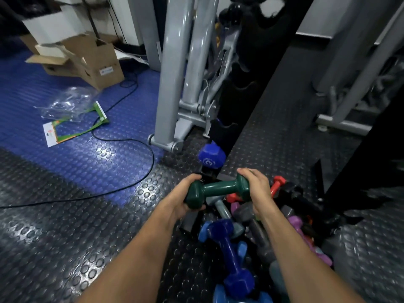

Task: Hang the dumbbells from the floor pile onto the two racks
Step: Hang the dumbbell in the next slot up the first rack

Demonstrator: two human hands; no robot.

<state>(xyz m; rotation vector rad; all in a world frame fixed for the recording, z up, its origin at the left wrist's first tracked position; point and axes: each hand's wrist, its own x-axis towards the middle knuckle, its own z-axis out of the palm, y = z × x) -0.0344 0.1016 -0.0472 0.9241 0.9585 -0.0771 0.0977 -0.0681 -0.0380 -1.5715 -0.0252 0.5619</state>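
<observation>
Bottom centre: dark blue dumbbell [229, 252] lies on the floor pile [262, 232]. Above it, centre frame, my left hand [185, 193] and right hand [255, 189] each have fingers wrapped around one head of the green dumbbell [218, 189], held level over the pile. Beyond: blue dumbbell [211, 157] at the black rack [238, 95]. Upper left: cardboard box [87, 60].

The green dumbbell [218, 190] has a smooth, slightly glossy coating, probably vinyl, the floor [65, 226] is shiny studded rubber, the frame [168, 84] glossy grey painted metal, the box [94, 60] matt brown cardboard.
</observation>
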